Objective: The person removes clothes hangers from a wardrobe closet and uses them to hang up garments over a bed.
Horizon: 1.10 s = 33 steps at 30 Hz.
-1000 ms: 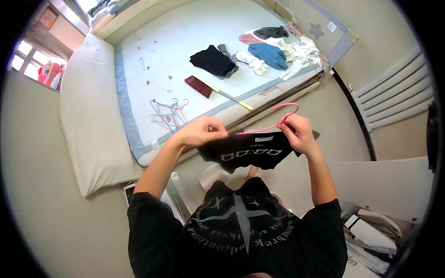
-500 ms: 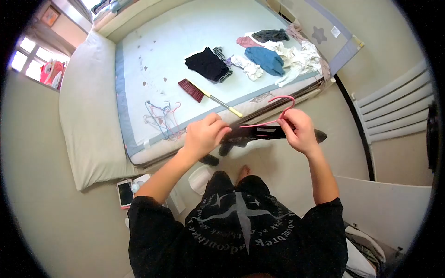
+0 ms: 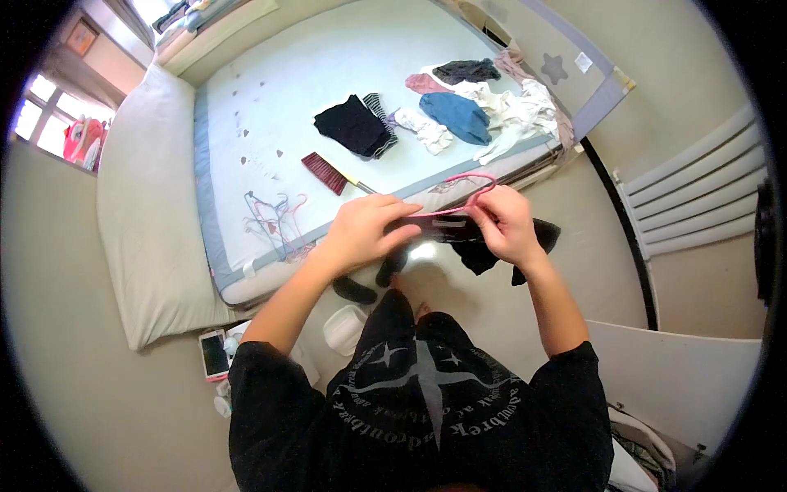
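A pink hanger (image 3: pixel 472 177) is held up in front of me, its hook above the neckline of a black garment (image 3: pixel 443 230). My right hand (image 3: pixel 507 223) is closed on the hanger near the base of its hook. At the garment's other side my left hand (image 3: pixel 366 232) has thumb and fingers around its upper edge. The hanger's left end is hidden by that hand. Loose black cloth hangs below my right hand. Beyond my hands, a brush (image 3: pixel 325 173) with dark red bristles lies on the bed, its handle partly covered by my left hand.
The bed (image 3: pixel 270 98) holds a black folded garment (image 3: pixel 352 127), a blue cloth (image 3: pixel 456 118), white clothes (image 3: pixel 525 111) and several thin hangers (image 3: pixel 275 220). Below are a white container (image 3: pixel 344 328) and a tablet-like device (image 3: pixel 215 355). A white radiator (image 3: pixel 697 193) is at the right.
My left hand has moved over the garment's edge, fingers now stretched further along it. The right hand and hanger shifted slightly left, and more black cloth hangs beneath. The view shifted a little.
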Each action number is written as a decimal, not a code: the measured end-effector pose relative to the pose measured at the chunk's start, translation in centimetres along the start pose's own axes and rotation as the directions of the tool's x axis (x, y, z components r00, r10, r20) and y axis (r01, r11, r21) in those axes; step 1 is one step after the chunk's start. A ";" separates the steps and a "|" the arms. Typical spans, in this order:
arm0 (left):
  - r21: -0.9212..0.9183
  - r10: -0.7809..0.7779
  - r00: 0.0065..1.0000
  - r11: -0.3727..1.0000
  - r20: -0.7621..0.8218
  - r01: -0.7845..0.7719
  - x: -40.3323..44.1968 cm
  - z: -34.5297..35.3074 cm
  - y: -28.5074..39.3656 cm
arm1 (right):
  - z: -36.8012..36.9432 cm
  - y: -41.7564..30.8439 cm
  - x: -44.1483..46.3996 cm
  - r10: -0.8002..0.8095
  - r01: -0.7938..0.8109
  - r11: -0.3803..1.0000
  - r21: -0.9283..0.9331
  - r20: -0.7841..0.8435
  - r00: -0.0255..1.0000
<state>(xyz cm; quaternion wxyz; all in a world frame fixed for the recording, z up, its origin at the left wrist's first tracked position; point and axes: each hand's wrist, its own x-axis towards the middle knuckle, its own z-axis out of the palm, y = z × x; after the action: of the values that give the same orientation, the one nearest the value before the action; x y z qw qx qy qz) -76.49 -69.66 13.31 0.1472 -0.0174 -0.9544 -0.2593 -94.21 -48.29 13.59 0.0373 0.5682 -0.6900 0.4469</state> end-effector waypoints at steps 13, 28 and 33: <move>-0.154 -0.148 0.984 0.979 -0.099 0.131 5.9 -2.4 -7.4 | -0.7 7.6 7.4 0.034 -0.035 0.999 0.004 0.142 0.989; -0.187 -0.249 0.934 0.961 -0.257 0.204 8.0 -11.5 -19.8 | 4.9 20.7 14.8 0.200 -0.203 0.979 0.015 0.131 0.971; -0.226 -0.312 0.912 0.940 -0.266 0.256 8.4 -13.4 -22.0 | 6.5 20.9 18.4 0.164 -0.236 0.927 0.292 0.251 0.954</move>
<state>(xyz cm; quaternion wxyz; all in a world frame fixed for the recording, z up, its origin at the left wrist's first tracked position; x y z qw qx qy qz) -83.33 -95.72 16.01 0.2473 0.1475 -0.8851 -0.3656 -114.77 -67.35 8.02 -0.1779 0.5394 -0.6631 0.4875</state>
